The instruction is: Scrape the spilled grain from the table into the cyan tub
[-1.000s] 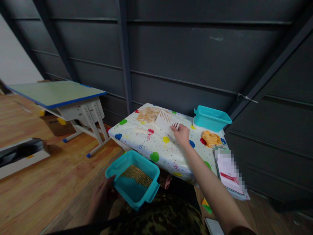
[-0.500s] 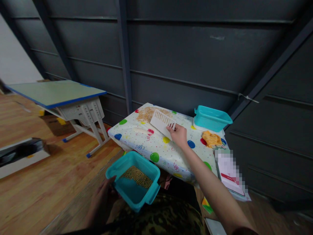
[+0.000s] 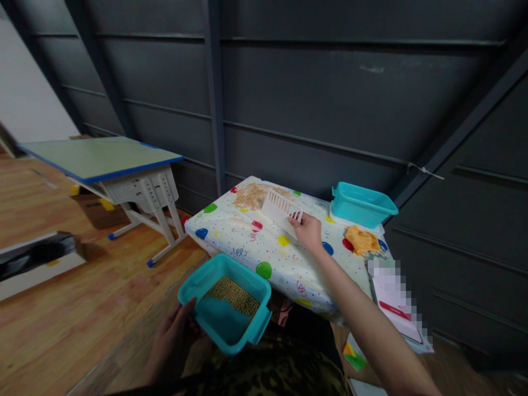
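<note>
Only the head camera here, looking down past the person's own arms.

The right arm is stretching out almost straight over the table [image 3: 247, 242], which is wearing a white cloth with coloured dots. The right hand [image 3: 307, 231] is lying low and knuckles-up, with its fingers closing on the near edge of a white slotted scraper [image 3: 280, 209]. The scraper is tilting up and away from the hand, and its far edge is sitting right at the pile of spilled grain [image 3: 251, 193] near the table's back left corner.

The left hand [image 3: 173, 341] is hanging down below the table edge, close to the lap. It's cupping a teal container [image 3: 225, 308] from its left side, thumb up by the wall and the fingers going under, so it's a full grip rather than a loose one. The container is tipping a bit toward the camera, with grain [image 3: 233, 294] heaped in its far half.

Compared with half a second ago, the scraper and right hand are sitting a little further right, so less of the scraper is overlapping the pile. More of the left hand is showing now, while the container is staying at about the same spot and the same tilt. The whole view is also shifting slightly.

Further right on the table, a second teal tub [image 3: 362, 204] is sitting near the wall with an orange cloth [image 3: 362, 240] just in front of it.
</note>
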A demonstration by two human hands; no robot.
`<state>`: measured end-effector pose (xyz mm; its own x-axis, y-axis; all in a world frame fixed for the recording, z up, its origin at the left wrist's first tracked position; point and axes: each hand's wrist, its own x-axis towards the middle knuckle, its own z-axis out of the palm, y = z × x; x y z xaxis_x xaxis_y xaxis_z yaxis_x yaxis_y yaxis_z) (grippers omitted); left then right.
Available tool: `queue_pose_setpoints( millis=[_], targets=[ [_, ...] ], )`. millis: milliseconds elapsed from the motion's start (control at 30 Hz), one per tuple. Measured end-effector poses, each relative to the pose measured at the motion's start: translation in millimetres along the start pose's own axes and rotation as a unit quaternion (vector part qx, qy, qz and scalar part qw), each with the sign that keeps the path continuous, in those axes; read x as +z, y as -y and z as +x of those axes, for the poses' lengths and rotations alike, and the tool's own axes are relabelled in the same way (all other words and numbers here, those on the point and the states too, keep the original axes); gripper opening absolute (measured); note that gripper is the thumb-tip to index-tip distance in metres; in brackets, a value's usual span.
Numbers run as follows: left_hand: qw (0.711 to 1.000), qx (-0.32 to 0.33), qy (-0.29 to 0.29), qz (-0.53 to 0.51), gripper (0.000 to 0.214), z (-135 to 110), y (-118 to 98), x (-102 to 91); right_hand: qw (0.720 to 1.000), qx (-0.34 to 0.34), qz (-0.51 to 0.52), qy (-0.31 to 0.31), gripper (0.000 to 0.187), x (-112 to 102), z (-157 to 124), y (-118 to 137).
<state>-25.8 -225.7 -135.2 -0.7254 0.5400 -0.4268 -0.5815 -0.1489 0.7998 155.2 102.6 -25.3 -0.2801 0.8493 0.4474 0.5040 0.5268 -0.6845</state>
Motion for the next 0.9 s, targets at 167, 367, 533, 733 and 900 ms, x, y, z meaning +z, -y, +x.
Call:
queue_pose_setpoints(
  millis=[167,367,533,733,900],
  targets=[
    [1.0,0.013,0.007,0.01,0.044,0.3,2.5,-0.7,1.0,-0.012,-0.011,0.005,0.032,12.8,-9.6,14.8],
    [0.999,0.018,0.023,0.03,0.055,-1.4,3.1,-0.3,0.999,-0.037,-0.03,0.025,0.035,18.4,-10.9,30.3],
    [0.998,0.019,0.028,0.052,0.06,-2.0,3.7,2.4,0.996,-0.055,-0.06,0.035,0.039,23.8,-10.3,35.0],
    [0.998,0.041,0.017,0.039,0.06,-8.4,2.7,15.5,0.993,-0.088,-0.061,0.043,0.042,40.0,-20.0,42.0],
    [0.999,0.02,0.018,0.036,0.06,-8.1,4.2,16.1,0.992,-0.094,-0.076,0.035,0.037,35.0,-19.4,44.3]
  ],
)
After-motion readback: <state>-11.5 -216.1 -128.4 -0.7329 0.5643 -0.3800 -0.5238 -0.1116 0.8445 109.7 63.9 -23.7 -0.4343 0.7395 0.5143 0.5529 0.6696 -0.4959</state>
